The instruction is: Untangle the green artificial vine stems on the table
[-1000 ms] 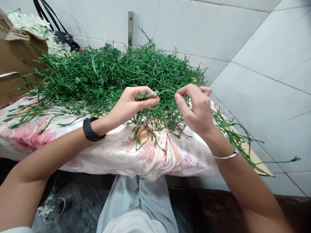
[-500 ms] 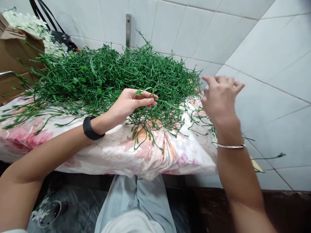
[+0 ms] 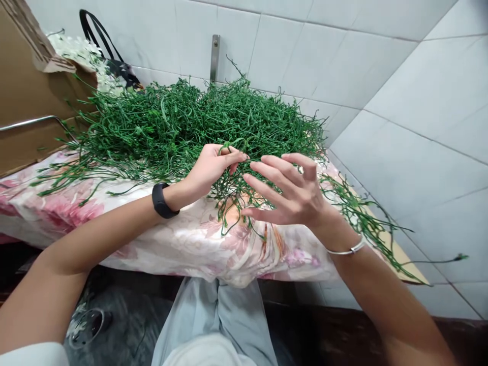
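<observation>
So there's this huge pile of green stems (image 3: 198,122), thin wiry plastic-looking ones, heaped on a counter (image 3: 183,239) that's covered with a pink floral cloth. The pile is the thing to go by here. It fills most of the counter back to the white tiled wall (image 3: 305,46).

The left hand (image 3: 211,165) is at the near edge of the pile, roughly its middle, with the fingers curled closed around a small bunch of stems (image 3: 232,145) that loops up over the knuckles. There's a black band (image 3: 162,201) on that wrist.

The right hand (image 3: 290,193) is just to the right of the left one, in front of the pile's near right corner. Its fingers are spread apart and pointing left toward the other hand, holding nothing as far as I can see. The fingertips come close to the stems hanging over the counter edge, but I can't tell if they actually touch. A thin silver bangle (image 3: 345,250) sits on that wrist.

More loose strands (image 3: 366,218) trail off the pile's right side, past the right wrist and over a tan board at the counter's end.

Left of the pile there's a brown cardboard box (image 3: 26,96), and behind the pile's left corner some white flowers (image 3: 76,48) and a black-handled bag (image 3: 114,63) against the wall.
</observation>
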### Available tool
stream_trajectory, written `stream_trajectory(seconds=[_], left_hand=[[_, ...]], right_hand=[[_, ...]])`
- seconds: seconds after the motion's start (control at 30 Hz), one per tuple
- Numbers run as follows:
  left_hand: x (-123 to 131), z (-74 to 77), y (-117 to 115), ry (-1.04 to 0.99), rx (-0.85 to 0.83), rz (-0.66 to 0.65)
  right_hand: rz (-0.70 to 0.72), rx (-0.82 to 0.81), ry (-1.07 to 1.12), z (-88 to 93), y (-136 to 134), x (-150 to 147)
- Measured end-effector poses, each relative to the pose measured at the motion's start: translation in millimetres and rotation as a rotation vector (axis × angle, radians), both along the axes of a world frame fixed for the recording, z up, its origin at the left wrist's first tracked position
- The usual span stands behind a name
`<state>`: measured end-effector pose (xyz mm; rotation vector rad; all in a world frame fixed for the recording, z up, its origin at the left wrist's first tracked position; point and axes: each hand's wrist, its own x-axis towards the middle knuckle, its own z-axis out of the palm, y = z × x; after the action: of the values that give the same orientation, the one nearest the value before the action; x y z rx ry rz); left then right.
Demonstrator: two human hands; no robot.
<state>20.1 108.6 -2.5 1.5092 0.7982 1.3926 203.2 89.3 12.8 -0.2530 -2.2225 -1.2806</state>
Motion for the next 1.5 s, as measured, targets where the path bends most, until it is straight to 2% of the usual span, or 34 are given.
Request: stream_trajectory(seconds=[0.1,0.2,0.4,0.5,0.67,0.83,1.03,1.13,1.17,1.23,1.4,1.47,1.5], left_hand=[[2,-0.6,-2,-0.026,-0.024,-0.001],[3,0.0,-4,-0.054,-0.026,-0.017],[2,3.8,-9,-0.01,-0.043,-0.135],[2,3.3,-7,-0.048,-0.038,-0.14],[1,-0.3,-3,-0.062,-0.009,-0.152],[2,-2.4,-5,0.046,0.097,-0.097],[2,-5.9,-9,0.333,0.421,0.071],[1,-6.7,-10,0.419,0.496,0.095],[2,-6.6,-10,0.409,0.491,0.091],[2,-5.9,-9,0.33,0.436,0.067],[3,-3.2,-9,0.156,0.214,-0.016],[4,-2.5,-10,0.168,0.204,-0.021],[4,-2.3,-11,0.179,0.21,-0.016]], right_hand=[[-0.078,0.116,-0.008,-2.7,-5,-8],[-0.169,0.108,0.018,-6.3,-2,-10],[-0.058,0.005,0.109,-9.5,12,3],[-0.034,-0.104,0.179,-10.7,13,3],[0.005,-0.498,0.478,-12.4,9,-6],[0.052,-1.053,0.724,-11.6,5,-11],[0.173,-1.65,0.965,-6.0,5,-16],[0.212,-1.891,0.993,-3.5,4,-17],[0.217,-1.894,0.976,-3.5,3,-17],[0.195,-1.736,0.902,-5.2,1,-16],[-0.036,-0.88,0.601,-14.5,2,-12],[-0.105,-0.626,0.5,-16.5,3,-10],[-0.121,-0.557,0.467,-16.8,3,-10]])
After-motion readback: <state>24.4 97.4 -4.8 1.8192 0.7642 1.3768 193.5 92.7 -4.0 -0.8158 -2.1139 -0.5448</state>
